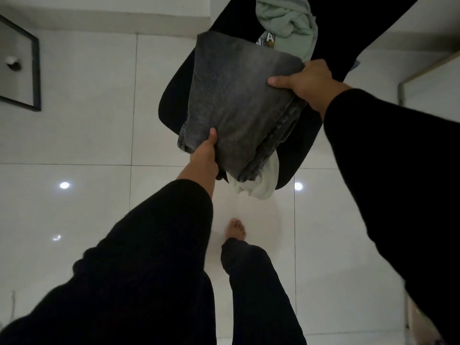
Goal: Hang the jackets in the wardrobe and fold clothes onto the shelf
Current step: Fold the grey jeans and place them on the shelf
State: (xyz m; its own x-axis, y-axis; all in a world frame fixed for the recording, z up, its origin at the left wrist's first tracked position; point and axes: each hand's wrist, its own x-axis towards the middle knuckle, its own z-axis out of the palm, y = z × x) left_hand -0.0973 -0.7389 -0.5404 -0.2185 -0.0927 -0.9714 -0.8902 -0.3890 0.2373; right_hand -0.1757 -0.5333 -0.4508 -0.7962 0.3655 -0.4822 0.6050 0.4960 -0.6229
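A folded dark grey pair of jeans (234, 105) is held above a black chair seat (298, 150). My left hand (205, 155) grips its near left corner, thumb on top. My right hand (308, 83) grips the right edge, thumb on top and fingers underneath. A white garment (258, 185) hangs out from under the jeans at the chair's front edge. A crumpled pale green garment (288, 23) with a printed letter lies at the back of the chair.
Glossy white floor tiles (87, 200) spread all around. A black-framed panel (27, 68) stands at the left. A light wooden frame edge (423, 70) runs at the right. My bare foot (236, 230) and black trouser leg are below the chair.
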